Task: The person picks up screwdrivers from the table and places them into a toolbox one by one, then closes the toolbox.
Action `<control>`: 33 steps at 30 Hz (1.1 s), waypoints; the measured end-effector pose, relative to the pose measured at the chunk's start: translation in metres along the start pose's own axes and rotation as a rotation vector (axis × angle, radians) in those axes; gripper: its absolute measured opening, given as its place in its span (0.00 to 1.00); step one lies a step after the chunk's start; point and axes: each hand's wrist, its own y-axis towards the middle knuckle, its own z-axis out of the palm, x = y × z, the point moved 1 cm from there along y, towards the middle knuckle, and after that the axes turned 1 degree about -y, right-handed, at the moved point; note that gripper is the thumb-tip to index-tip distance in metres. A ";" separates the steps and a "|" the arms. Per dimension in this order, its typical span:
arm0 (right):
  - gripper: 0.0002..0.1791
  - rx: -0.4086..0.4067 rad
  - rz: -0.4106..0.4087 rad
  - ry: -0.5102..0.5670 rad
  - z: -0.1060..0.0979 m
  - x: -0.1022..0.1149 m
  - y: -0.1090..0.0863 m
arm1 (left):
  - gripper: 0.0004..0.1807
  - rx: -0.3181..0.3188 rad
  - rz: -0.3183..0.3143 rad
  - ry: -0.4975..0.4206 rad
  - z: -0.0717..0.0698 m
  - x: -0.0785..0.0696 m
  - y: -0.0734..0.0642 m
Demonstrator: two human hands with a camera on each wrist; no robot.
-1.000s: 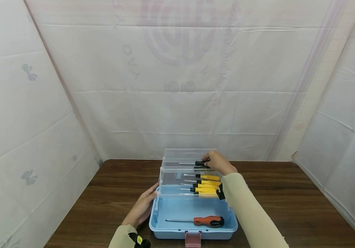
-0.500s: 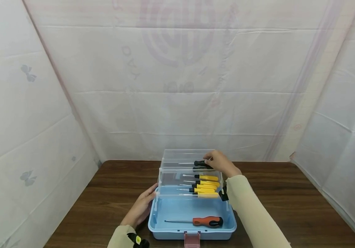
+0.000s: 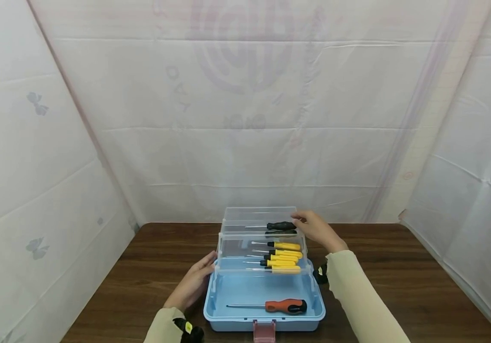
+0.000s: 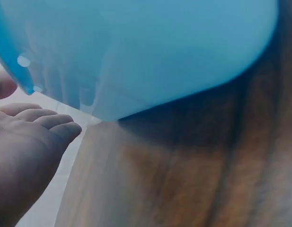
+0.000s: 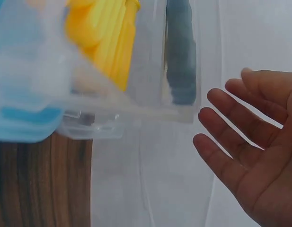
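A blue toolbox [image 3: 259,326] stands with its clear two-tier trays raised behind it. My left hand [image 3: 192,282] is at the box's back left corner; in the left wrist view the fingers [image 4: 53,122] extend beside the blue wall. Beyond the right end of the upper tray [image 3: 259,210], my right hand [image 3: 317,229] holds nothing, its fingers spread in the right wrist view. A dark-handled screwdriver [image 3: 281,226] lies in that tray, near the fingertips. Several yellow-handled screwdrivers [image 3: 286,246] lie in the lower tray. An orange and black screwdriver [image 3: 285,306] lies on the box floor.
The box stands on a dark wooden table [image 3: 159,259], its pink latch [image 3: 264,331] facing the near side. White sheeting [image 3: 245,143] hangs behind the table and along both sides.
My right hand has let go of the dark-handled screwdriver in the upper tray and drawn back to the right. The left hand stays at the box.
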 end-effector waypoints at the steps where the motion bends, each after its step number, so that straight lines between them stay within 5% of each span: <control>1: 0.20 -0.007 -0.006 0.011 0.000 -0.003 -0.001 | 0.33 -0.006 0.005 0.004 -0.001 -0.001 0.000; 8: 0.27 -0.028 0.006 0.087 0.002 -0.028 -0.011 | 0.32 -0.023 0.018 0.018 -0.011 -0.004 0.003; 22: 0.38 0.110 0.294 0.418 0.021 -0.071 -0.032 | 0.33 -0.013 0.023 0.029 -0.021 -0.005 0.023; 33: 0.36 0.171 0.327 0.539 0.046 -0.088 -0.032 | 0.36 0.029 -0.021 0.069 -0.022 -0.002 0.036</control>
